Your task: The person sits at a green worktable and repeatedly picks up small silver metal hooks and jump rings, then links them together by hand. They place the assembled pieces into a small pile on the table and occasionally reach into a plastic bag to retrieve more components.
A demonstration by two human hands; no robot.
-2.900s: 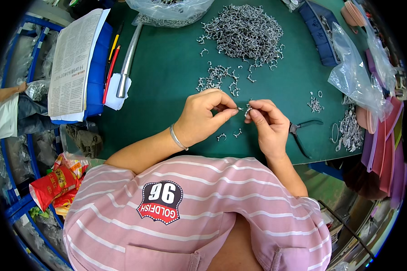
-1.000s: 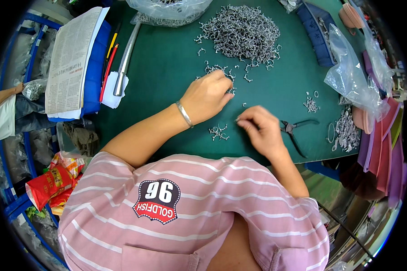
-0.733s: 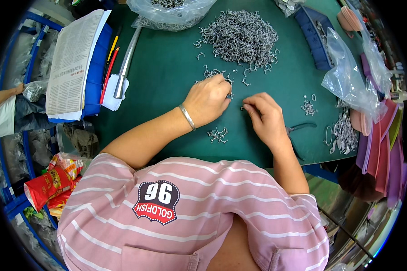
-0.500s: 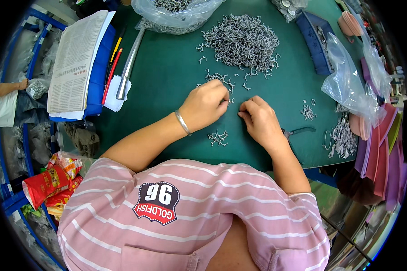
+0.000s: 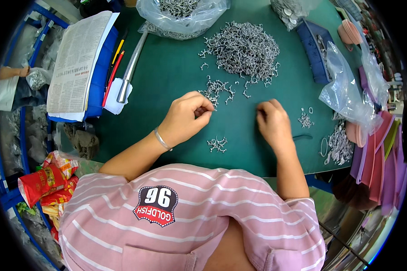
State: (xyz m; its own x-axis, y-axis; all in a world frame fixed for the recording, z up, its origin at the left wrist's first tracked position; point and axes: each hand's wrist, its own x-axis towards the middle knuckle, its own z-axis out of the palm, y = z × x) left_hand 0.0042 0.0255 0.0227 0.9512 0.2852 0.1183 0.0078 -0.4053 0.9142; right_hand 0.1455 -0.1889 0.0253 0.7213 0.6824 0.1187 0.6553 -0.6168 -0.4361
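Observation:
My left hand (image 5: 185, 115) is pinched closed beside a loose cluster of small curved silvery metal pieces (image 5: 217, 90); whatever sits between its fingertips is too small to make out. Over to the right, my right hand (image 5: 274, 121) hovers with fingers curled together, and what they hold, if anything, is hidden. Beyond both hands rises a large heap of the same curved pieces (image 5: 245, 49). Between my forearms lies a small group of these pieces (image 5: 217, 144). A dark tool handle (image 5: 302, 137) shows partly from beneath my right wrist.
A tapered metal rod (image 5: 132, 67), pencils and a blue tray with newspaper (image 5: 74, 63) line the left. At the back stands a plastic bag of metal pieces (image 5: 181, 20). Rightward are a blue bin (image 5: 313, 54), a clear bag (image 5: 350, 92) and silvery parts (image 5: 339, 143).
My hands have moved apart: the left drew back leftward and toward me, the right shifted rightward. The nearer cluster of curved pieces is more exposed, and my right hand now covers more of the tool.

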